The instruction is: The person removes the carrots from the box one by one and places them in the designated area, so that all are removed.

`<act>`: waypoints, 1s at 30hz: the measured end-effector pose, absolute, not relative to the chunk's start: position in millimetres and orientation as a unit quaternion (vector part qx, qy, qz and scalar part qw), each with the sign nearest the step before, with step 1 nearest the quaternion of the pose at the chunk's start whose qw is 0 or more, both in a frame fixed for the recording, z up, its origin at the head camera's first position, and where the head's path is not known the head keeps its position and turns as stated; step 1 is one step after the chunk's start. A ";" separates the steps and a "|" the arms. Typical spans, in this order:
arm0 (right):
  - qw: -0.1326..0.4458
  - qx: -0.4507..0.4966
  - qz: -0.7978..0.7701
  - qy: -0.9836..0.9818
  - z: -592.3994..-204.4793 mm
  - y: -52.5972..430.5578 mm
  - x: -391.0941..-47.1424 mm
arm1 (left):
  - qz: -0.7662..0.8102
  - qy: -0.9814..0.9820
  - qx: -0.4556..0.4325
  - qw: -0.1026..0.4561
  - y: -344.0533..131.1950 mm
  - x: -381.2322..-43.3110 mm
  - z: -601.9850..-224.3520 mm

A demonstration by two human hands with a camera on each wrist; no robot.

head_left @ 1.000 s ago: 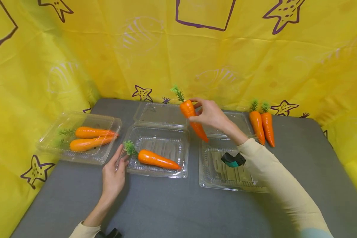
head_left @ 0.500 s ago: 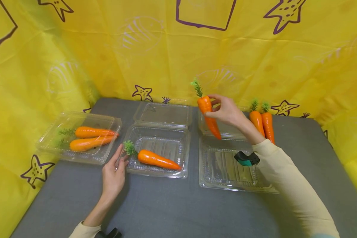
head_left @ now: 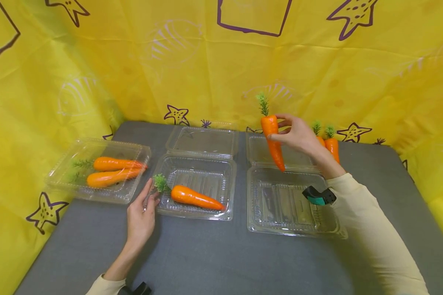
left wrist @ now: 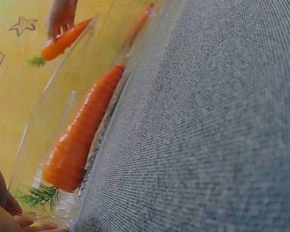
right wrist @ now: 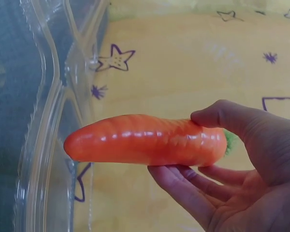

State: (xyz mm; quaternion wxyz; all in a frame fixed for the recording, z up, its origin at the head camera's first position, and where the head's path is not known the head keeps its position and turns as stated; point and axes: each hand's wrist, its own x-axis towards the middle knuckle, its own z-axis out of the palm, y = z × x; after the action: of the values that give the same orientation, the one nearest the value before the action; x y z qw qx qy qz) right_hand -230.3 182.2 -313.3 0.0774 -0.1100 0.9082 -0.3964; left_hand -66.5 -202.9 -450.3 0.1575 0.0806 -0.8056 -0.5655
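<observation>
My right hand [head_left: 299, 133] pinches an orange carrot [head_left: 272, 137] by its thick upper part, thumb on one side and fingers on the other. Its green top points up and its tip hangs over the right-hand clear plastic container [head_left: 256, 219]. In the right wrist view the same carrot [right wrist: 145, 140] lies across the fingertips. My left hand [head_left: 142, 217] grips the left edge of the middle clear plastic container [head_left: 195, 215], whose lid is folded back. One carrot [head_left: 195, 198] lies inside it, leafy end towards that hand; the left wrist view shows this carrot [left wrist: 82, 130] through the plastic wall.
A closed clear container [head_left: 133, 196] with two carrots [head_left: 114, 164] stands at the left. Two more carrots [head_left: 332, 147] stand by the back right, partly hidden behind my right arm. Yellow patterned cloth [head_left: 214, 61] walls the grey table [head_left: 214, 262] at the back and sides.
My right hand has carried the carrot rightward, from between the two open containers to over the right one, and the carrot hangs more upright. My left hand has stayed in place.
</observation>
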 end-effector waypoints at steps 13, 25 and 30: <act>0.090 -0.058 -0.438 0.892 -313.5 218.1 -224.4 | -0.559 -0.810 0.081 0.158 -204.3 -66.3 -453.0; 0.091 -0.009 -0.438 0.894 -319.7 256.8 -221.5 | -0.561 -0.808 0.076 0.163 -205.0 -67.4 -454.0; 0.076 0.001 -0.455 0.887 -325.3 274.9 -218.9 | -0.565 -0.805 0.076 0.162 -205.3 -67.9 -454.2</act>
State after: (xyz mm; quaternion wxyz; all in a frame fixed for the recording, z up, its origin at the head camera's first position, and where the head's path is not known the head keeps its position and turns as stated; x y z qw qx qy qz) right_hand -218.9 274.9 -325.3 0.0760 0.0012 0.8872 -0.4550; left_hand -67.9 -205.3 -454.2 0.1623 0.0763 -0.8054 -0.5650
